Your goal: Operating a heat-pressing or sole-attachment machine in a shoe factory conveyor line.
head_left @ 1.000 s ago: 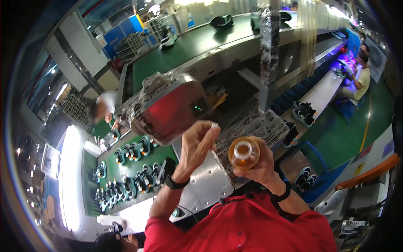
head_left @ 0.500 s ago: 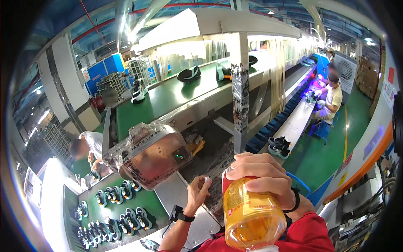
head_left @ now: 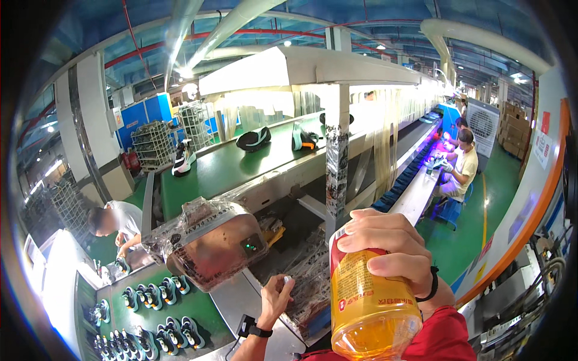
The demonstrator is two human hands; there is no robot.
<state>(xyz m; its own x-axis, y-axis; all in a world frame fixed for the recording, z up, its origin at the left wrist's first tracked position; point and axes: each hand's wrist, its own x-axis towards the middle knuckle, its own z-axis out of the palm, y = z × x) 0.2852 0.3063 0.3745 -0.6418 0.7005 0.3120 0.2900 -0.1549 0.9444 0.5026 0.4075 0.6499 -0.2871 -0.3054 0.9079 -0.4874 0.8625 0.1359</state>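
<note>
In my right hand (head_left: 391,249) is a clear plastic bottle (head_left: 373,307) of amber drink with a red and yellow label. My fingers wrap round its far end, and the bottle slants down toward me, its near end cut off by the lower edge. My left hand (head_left: 274,301) is closed, pinching a small white thing (head_left: 287,280) that looks like a bottle cap. That hand is beside a plastic-wrapped metal box (head_left: 217,246) with a small green-lit display, not touching it.
A green conveyor (head_left: 223,171) carries several shoes behind the box. More shoes stand in rows on a lower green belt (head_left: 205,301) at left. One co-worker (head_left: 123,225) bends over shoes there; another (head_left: 463,165) sits along the line at right. A wrapped post (head_left: 336,156) rises mid-view.
My view has tipped up a little, so the surroundings sit lower. The bottle has shifted slightly right and down in the picture. Both hands keep their hold.
</note>
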